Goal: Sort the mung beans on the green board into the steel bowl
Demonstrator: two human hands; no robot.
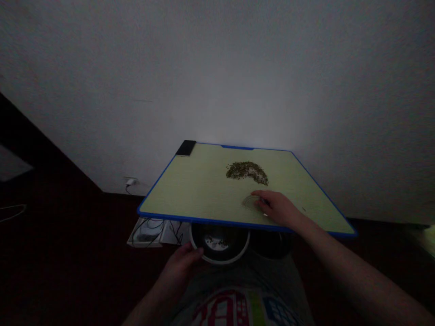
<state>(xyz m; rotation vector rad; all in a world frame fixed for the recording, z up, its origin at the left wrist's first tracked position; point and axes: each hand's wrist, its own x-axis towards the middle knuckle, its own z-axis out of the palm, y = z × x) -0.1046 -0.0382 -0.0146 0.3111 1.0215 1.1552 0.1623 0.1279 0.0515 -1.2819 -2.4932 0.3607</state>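
My left hand (183,262) is closed on the near-left rim of a metal bowl (234,258), its thumb over the edge. The bowl sits below the front edge of a pale yellow-green tabletop (190,190) with blue edging, and a few small dark bits lie inside it. Above the tabletop's front part, my right hand (277,208) pinches a clear half-round piece with marked lines, like a protractor (250,203). Beyond it lies a curved heap of small brownish grains (246,171), apart from my fingers.
A dark phone (186,148) lies at the tabletop's back left corner, near the wall. Under the front edge are a dark round container (272,244) and a white box (147,233) with cables. A white charger (130,182) is plugged into the wall.
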